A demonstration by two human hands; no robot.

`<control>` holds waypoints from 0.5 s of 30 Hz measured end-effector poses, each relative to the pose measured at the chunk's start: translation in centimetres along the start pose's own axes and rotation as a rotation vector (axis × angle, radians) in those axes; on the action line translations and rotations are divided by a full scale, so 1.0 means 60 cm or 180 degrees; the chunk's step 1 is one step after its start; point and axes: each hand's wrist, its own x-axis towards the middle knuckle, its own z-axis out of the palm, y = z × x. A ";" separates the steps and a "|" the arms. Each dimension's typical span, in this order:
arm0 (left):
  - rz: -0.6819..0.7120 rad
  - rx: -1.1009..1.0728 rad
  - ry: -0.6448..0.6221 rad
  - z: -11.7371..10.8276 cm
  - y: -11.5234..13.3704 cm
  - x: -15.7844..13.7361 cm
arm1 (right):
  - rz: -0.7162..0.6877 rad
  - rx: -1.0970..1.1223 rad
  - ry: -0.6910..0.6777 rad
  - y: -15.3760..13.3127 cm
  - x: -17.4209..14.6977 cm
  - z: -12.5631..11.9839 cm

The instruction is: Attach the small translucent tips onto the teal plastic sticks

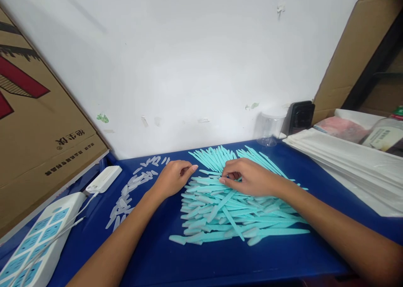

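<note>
A large heap of turquoise eyebrow razors point(217, 213) lies across the middle of the blue table, many with pale caps over their blade ends. Behind it, more razors point(212, 157) are laid side by side in a fan. My right hand point(247, 176) is over the back of the heap, fingers curled and closed on an eyebrow razor whose grip is partly hidden. To the left of the heap, my left hand point(176, 178) hovers with thumb and fingers pinched together; anything between them is too small to make out. Loose clear blade caps point(135, 182) are scattered left of that hand.
On the left are a white power strip point(47, 236) with cables, a small white device point(103, 179) and a cardboard box point(40, 131). A clear jar point(270, 127) stands by the wall. White sheets or bags point(352, 165) and a bottle point(385, 131) are at right.
</note>
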 end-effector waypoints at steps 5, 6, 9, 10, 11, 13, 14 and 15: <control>0.0208 -0.0426 -0.0062 0.007 0.021 -0.003 | 0.0000 0.0137 -0.0012 0.001 0.000 0.003; 0.0245 -0.0492 -0.0098 0.008 0.026 -0.004 | 0.0016 0.0139 0.0009 0.002 0.000 0.004; 0.0319 -0.0559 -0.0183 0.011 0.036 -0.007 | 0.0074 0.0050 0.0163 0.008 0.002 0.008; 0.0328 -0.0557 -0.0219 0.011 0.037 -0.008 | 0.0085 0.0000 0.0211 0.011 0.003 0.010; 0.0328 -0.0551 -0.0256 0.012 0.038 -0.009 | 0.0094 -0.0057 0.0241 0.013 0.004 0.011; 0.0318 -0.0528 -0.0316 0.012 0.039 -0.010 | 0.0124 -0.0179 0.0257 0.019 0.006 0.012; 0.0309 -0.0513 -0.0336 0.012 0.039 -0.011 | 0.0157 -0.0241 0.0257 0.021 0.006 0.012; 0.0301 -0.0498 -0.0352 0.012 0.039 -0.011 | 0.0197 -0.0292 0.0250 0.024 0.007 0.013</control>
